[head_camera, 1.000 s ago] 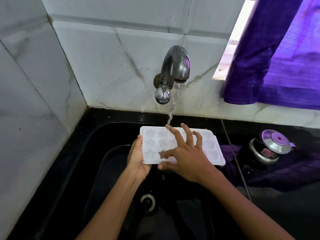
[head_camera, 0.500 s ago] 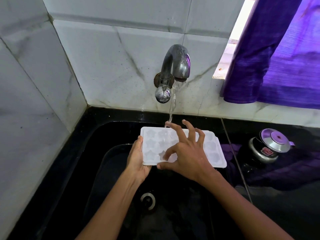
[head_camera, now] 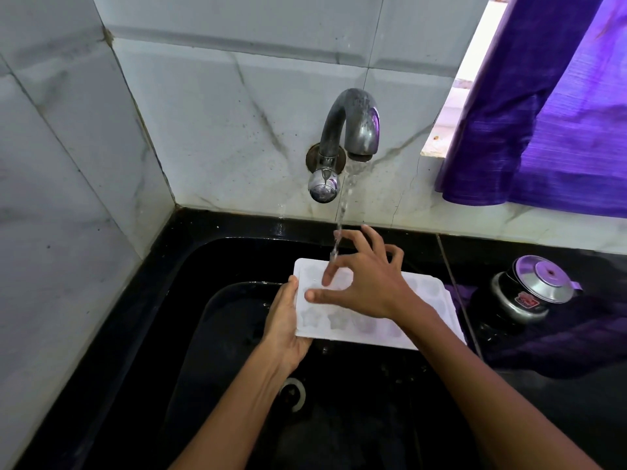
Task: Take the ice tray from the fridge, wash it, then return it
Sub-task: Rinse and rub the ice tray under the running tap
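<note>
A white ice tray (head_camera: 342,325) with star-shaped cells is held level over the black sink (head_camera: 217,266), under a thin stream of water from the metal tap (head_camera: 353,130). My left hand (head_camera: 283,320) grips the tray's left end, thumb on top. My right hand (head_camera: 368,283) is spread over the tray's middle with its index finger and thumb touching the cells near the left end; the other fingers are lifted. The water falls past my right hand's fingertips onto the tray.
The sink drain (head_camera: 295,393) lies below my left wrist. A black and steel pressure cooker (head_camera: 522,293) stands on the black counter at the right, on a purple cloth (head_camera: 559,347). A purple curtain (head_camera: 549,106) hangs at the upper right. Marble tiles cover the walls.
My right hand has slid left and upward over the tray, its fingers lifting and curling more while the index finger rubs cells nearer the left end. My left hand keeps its grip.
</note>
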A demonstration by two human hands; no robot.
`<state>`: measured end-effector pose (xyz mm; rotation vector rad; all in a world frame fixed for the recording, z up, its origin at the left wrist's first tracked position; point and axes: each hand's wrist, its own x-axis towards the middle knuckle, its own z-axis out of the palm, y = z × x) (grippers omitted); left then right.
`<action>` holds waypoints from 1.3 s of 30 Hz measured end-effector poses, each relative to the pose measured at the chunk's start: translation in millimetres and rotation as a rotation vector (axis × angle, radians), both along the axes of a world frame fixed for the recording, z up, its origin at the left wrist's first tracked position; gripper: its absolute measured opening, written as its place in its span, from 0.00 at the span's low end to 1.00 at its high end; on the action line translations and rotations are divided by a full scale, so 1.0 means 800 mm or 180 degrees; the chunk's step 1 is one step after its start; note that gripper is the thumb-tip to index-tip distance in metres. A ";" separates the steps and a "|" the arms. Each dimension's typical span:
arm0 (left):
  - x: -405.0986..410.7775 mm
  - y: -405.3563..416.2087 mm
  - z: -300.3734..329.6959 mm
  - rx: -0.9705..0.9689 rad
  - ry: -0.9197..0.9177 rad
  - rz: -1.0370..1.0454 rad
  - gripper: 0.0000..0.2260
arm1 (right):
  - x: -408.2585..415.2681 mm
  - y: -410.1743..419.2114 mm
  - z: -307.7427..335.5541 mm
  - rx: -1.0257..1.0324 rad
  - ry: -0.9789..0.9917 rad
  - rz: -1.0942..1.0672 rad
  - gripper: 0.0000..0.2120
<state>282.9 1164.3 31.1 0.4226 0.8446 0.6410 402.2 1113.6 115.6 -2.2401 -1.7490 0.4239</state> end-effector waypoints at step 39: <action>0.001 0.001 0.006 -0.0184 -0.0127 -0.0039 0.23 | -0.018 0.009 -0.013 0.0431 -0.0465 -0.0071 0.11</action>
